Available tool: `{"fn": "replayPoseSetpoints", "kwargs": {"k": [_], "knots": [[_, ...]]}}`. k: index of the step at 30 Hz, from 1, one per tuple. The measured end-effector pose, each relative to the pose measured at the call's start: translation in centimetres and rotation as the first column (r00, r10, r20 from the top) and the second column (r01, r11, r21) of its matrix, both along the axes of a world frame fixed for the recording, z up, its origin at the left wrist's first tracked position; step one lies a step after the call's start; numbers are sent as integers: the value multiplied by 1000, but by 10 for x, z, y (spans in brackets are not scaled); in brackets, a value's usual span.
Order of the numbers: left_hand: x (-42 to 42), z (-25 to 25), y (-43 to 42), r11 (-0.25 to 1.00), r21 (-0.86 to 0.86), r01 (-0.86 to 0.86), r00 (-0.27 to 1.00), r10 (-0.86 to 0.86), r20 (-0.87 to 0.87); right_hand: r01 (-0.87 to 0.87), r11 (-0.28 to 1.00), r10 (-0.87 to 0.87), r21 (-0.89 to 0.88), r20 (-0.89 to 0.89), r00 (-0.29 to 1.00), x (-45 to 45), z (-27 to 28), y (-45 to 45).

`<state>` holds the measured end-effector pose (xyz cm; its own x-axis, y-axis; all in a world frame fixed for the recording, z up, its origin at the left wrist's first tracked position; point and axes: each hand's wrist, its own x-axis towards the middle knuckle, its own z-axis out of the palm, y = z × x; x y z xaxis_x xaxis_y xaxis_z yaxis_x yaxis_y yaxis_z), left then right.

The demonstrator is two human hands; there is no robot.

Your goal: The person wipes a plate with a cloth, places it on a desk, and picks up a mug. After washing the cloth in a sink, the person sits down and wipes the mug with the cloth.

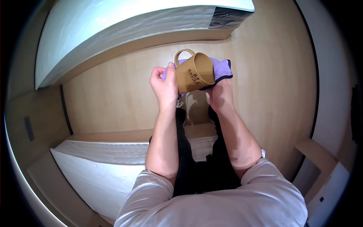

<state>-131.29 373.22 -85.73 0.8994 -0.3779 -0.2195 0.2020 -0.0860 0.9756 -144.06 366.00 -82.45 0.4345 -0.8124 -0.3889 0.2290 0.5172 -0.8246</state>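
Note:
A tan mug point(190, 77) with dark lettering is held tilted in front of me, its mouth facing right and its handle at the upper left. My left hand point(166, 81) grips the base end of the mug, thumb on top, with a bit of purple cloth under the fingers. The purple cloth point(222, 69), edged in black, runs behind the mug and comes out at its right side. At the mug's rim, my right hand point(221, 94) is closed on this cloth; the mug and cloth hide most of its fingers.
A plastic-wrapped mattress point(124, 26) on a wooden base lies across the far side. Another white mattress point(98, 170) is beside and beneath me on the near side. Pale wood floor point(113, 90) lies between them. A wooden ledge point(317, 159) stands at the right.

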Motion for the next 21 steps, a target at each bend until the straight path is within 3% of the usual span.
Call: {"fn": "replayPoseSetpoints", "kwargs": {"k": [2, 3, 5, 8, 9, 10, 12, 14, 15, 16, 18, 20, 21], "knots": [[-4, 2, -3, 997, -72, -35, 996, 29, -83, 28, 999, -30, -34, -34, 999, -4, -25, 0], [-6, 2, -3, 987, -142, -75, 985, 51, -167, 163, 944, -211, -287, -143, 967, 0, -34, 0], [-7, 2, -5, 979, -184, -85, 980, 48, -195, 247, 809, -403, -533, -198, 893, 1, -45, 2], [-6, 4, -8, 958, -266, -109, 981, 60, -186, 228, 765, -459, -603, -262, 849, 3, -9, -3], [-6, 5, -8, 946, -301, -117, 985, 73, -155, 213, 896, -254, -389, -57, 965, -3, -4, -8], [-4, 5, -8, 946, -301, -118, 985, 73, -155, 161, 926, -139, -340, 87, 986, -5, -3, -10], [2, 5, -5, 926, -332, -181, 982, 153, -109, 6, 974, 77, -227, 355, 932, -10, 0, -14], [7, 4, 0, 913, -367, -176, 984, 154, -89, -138, 950, 253, -280, 435, 864, -6, 1, -13], [8, 6, 2, 943, -308, -127, 990, 139, 17, -256, 887, 295, -384, 47, 954, -5, -3, -17], [8, 8, 5, 966, -244, -83, 986, 115, 121, -254, 889, 293, -382, 46, 955, -6, -4, -16], [5, 13, 11, 974, -225, -26, 988, 60, 143, -427, 684, 305, -592, -300, 904, -8, -1, -13], [9, 14, 15, 977, -210, 37, 986, -2, 167, -447, 745, 329, -495, -311, 892, -8, 3, -18], [15, 14, 20, 828, -555, 76, 983, -157, -100, -402, 856, 357, -325, -191, 914, -9, 10, -23]]}}
